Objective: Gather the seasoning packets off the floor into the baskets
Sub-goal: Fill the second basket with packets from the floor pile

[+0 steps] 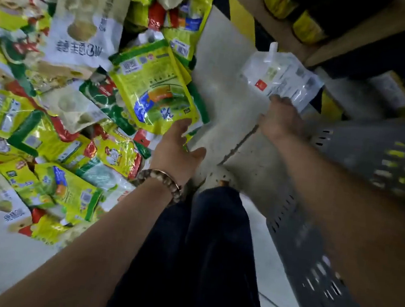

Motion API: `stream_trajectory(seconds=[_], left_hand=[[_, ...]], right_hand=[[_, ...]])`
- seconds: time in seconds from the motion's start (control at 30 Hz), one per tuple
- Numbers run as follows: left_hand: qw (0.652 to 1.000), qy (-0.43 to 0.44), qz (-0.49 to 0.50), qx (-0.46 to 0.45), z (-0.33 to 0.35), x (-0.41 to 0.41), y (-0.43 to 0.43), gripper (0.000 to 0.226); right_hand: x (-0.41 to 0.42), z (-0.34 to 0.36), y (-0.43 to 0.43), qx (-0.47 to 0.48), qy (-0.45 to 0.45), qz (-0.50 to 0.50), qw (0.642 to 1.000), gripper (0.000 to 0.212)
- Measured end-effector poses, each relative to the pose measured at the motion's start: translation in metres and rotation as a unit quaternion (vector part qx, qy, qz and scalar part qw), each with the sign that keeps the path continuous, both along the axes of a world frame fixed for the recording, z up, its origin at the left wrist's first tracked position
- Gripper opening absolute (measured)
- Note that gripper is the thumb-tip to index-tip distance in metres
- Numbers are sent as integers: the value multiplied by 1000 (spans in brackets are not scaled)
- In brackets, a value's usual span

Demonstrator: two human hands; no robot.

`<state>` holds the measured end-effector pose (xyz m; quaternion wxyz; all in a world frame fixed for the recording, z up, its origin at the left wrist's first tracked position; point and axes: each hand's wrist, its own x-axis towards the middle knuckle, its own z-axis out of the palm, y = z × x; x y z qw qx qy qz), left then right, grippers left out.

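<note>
The left hand (177, 148) reaches toward the pile of seasoning packets (50, 117) that covers the floor (219, 80) across the left half of the frame. Its fingers (183, 126) are stretched out and released, their tips touching the lower edge of a yellow-green packet (158, 91) that lies tilted on top of the pile at centre; the thumb is spread well clear to the right. A bead bracelet (162, 180) circles that wrist.

The right hand (281, 121), seen from its back in the upper right of the frame, has its fingers clenched on the lower edge of 1 white pouch (282, 76) with a spout at its top left corner. The pouch is lifted off the floor, just beside the far end of a grey slotted basket (341, 153) that runs down the right side under the right forearm. Yellow shows through the basket's slots.

Behind the pouch, a shelf (338, 40) with yellow goods crosses the upper right corner. Dark trousers (211, 254) fill the lower centre. The picture is blurred by motion.
</note>
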<state>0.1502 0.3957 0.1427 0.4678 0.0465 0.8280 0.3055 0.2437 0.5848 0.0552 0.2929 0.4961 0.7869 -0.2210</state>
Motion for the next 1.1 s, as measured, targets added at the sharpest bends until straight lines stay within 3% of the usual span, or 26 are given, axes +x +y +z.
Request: stream_trajectory(seconds=[0.23, 0.37, 0.5, 0.57, 0.7, 0.8, 0.93, 1.03, 1.1], left_hand=[[998, -13, 49, 22, -98, 10, -4, 55], [997, -17, 61, 34, -118, 13, -7, 52], [994, -22, 102, 32, -113, 11, -15, 46], [988, -31, 148, 38, -103, 6, -19, 41], [966, -87, 231, 70, -68, -11, -28, 37], [948, -113, 278, 103, -41, -28, -40, 39], [934, -199, 284, 91, -18, -48, -60, 53], [882, -307, 325, 148, -14, -57, -79, 57], [867, -325, 344, 157, -16, -60, -88, 46]], right_hand=[[1, -113, 44, 115, -70, 88, 987, 69], [2, -130, 49, 216, -7, 106, 971, 38], [2, -102, 47, 201, 33, 22, 979, 33], [2, -78, 33, 161, 113, -68, 978, 33], [-10, -19, -11, 67, 290, -188, 936, 29], [-27, 34, -41, -103, 339, -263, 898, 32], [-48, 68, -86, -377, 322, -328, 804, 28], [-66, 68, -118, -464, 251, -364, 768, 32], [-74, 61, -137, -479, 217, -365, 768, 33]])
